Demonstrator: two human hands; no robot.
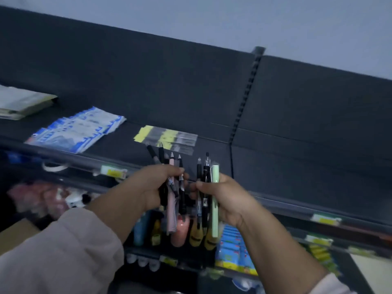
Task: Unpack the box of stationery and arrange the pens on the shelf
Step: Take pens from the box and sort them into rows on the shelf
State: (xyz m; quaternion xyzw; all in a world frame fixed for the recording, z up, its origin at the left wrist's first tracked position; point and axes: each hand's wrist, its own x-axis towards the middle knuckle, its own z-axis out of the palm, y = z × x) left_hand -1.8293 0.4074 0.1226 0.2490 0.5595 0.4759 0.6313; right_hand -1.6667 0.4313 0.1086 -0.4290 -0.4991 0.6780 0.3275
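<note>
My left hand [148, 185] is curled round a bunch of pens [181, 200], thumb pressed across the front of them. There are a few black ones and a pale pink pen [171, 217], and all of them stand nearly upright with their tips pointing up. My right hand [229, 200] grips a second bunch [204, 187] the same way: black pens and a light green pen [214, 219] on the outer side. The two hands are close together, fingertips almost meeting between the bunches, but each keeps its own handful, and the two bunches stand just beside each other with a narrow gap.

Both bunches hang in the air in front of the edge of the dark top shelf [286, 166], their tips reaching up over its front rail. None of the pens I hold touches the shelf. On the shelf just behind the left bunch lie some clear packets with yellow ends [169, 137], flat and overlapping. Farther left lie blue and white packets [78, 129], fanned out, and at the far left a pale package [21, 102]. Yellow price tags [112, 171] sit on the shelf rail.

Below my hands, the lower shelf holds yellow, pink and blue items [180, 232], too blurred to name, and a row of blue packs [233, 245]. My light sleeve [63, 255] covers the left forearm.
</note>
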